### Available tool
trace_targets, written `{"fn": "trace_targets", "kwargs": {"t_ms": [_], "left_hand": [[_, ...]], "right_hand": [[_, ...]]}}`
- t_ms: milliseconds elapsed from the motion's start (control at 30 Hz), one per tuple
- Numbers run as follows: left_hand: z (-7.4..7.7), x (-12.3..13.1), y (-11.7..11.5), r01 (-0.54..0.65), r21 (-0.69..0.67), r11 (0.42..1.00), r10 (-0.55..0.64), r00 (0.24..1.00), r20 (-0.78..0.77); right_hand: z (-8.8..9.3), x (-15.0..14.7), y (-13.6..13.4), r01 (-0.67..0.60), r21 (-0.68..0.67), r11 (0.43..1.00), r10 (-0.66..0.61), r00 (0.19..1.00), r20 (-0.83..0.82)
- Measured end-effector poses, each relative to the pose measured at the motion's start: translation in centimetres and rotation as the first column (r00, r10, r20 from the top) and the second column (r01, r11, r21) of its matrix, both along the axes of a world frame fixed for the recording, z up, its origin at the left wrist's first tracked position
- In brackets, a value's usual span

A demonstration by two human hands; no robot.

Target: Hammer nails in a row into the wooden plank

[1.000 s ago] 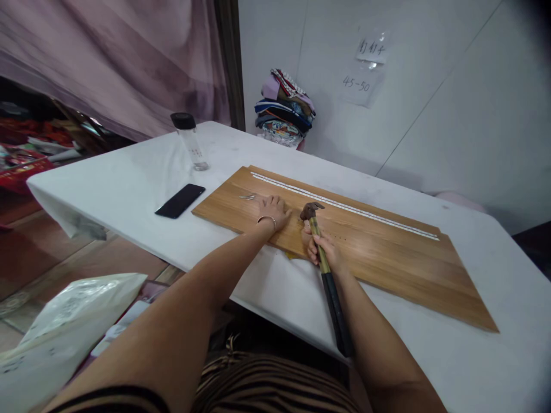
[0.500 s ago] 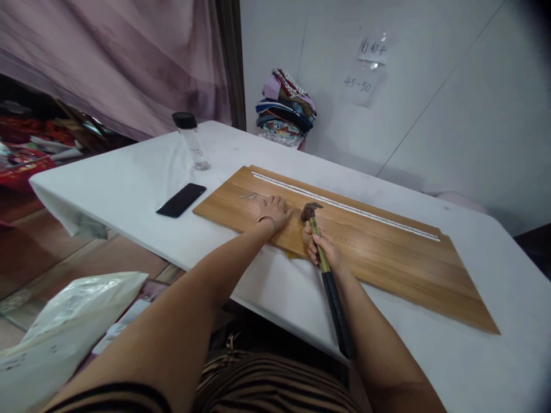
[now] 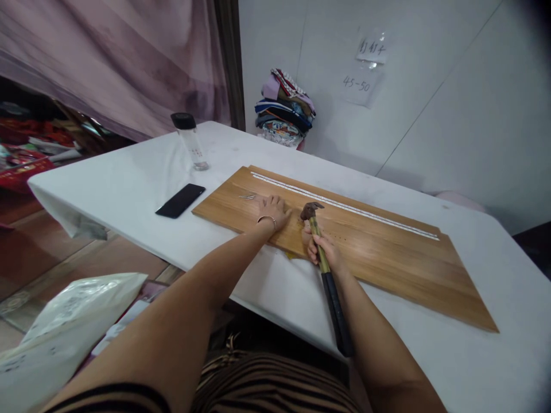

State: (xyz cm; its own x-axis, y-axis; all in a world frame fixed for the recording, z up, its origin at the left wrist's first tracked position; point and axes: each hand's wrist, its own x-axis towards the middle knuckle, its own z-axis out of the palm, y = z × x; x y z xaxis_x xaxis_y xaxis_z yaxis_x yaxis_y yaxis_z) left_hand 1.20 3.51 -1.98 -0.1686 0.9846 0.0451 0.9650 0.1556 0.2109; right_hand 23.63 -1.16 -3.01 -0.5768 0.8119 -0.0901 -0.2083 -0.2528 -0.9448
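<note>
One hammer (image 3: 331,295) is grasped in the right hand (image 3: 330,251), high on its yellowish shaft, with the black grip directed back toward the near edge of a white-covered table (image 3: 107,183). This fist is held at the near edge of a wooden board (image 3: 400,264), which is laid flat on the table. The rusty head is positioned over the left half of the board; whether anything beneath is touched by it cannot be told. Just left of the head, the left hand (image 3: 274,212) is laid palm down on the board, fingers loosely extended, and a bracelet (image 3: 274,219) is worn at its wrist. Beside those fingers, toward the board's left edge, a few thin nails (image 3: 247,197) are grouped. Beyond that edge, a black phone (image 3: 181,201) is laid flat on the table. Along the board's far edge, white strips (image 3: 344,207) are stretched nearly from corner to corner. Toward the table's far left corner, a black-capped clear bottle (image 3: 190,140) is stood. Past the table's far edge, folded cloth (image 3: 285,109) is stacked by the wall (image 3: 430,69).
</note>
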Motion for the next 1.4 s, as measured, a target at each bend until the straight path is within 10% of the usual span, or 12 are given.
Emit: {"fn": "trace_targets", "kwargs": {"t_ms": [1400], "left_hand": [[-0.20, -0.05, 0.10, 0.003, 0.009, 1.000, -0.003, 1.000, 0.012]], "right_hand": [[0.04, 0.11, 0.04, -0.012, 0.010, 1.000, 0.012, 1.000, 0.001]]}}
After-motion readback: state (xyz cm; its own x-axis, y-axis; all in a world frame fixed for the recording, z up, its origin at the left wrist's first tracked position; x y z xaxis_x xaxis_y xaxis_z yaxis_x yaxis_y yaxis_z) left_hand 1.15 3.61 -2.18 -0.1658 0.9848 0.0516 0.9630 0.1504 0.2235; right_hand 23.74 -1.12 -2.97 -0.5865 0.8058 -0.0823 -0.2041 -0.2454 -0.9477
